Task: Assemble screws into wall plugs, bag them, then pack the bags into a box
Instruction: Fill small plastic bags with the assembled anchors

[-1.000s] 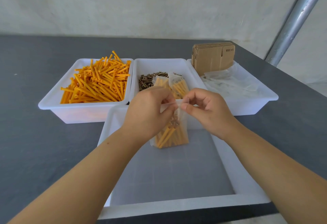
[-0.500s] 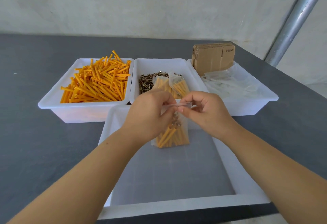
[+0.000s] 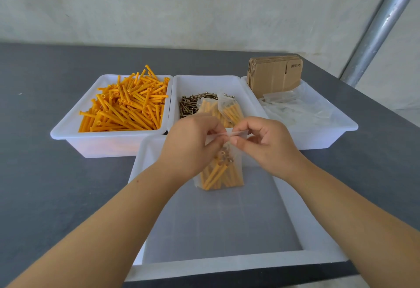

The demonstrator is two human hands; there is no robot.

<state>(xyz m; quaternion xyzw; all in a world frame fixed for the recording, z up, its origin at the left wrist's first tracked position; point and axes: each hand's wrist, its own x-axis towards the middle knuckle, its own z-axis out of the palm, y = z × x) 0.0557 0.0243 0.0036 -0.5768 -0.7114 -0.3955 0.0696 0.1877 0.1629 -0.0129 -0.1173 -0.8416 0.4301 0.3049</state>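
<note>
Bag (image 3: 221, 171): frame centre, long axis upright, hanging below both hands (mouth uppermost).
Left hand (image 3: 189, 143): pinches the bag's top strip.
Right hand (image 3: 263, 142): pinches the same strip, equally near.

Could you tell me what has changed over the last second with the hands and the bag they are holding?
Very little. The left hand and right hand pinch the top strip of the bag of plugs as before; the right grip has shifted slightly right along the strip, and more of it shows. The bag hangs over the near tray unchanged. The bins behind have not moved.
</note>
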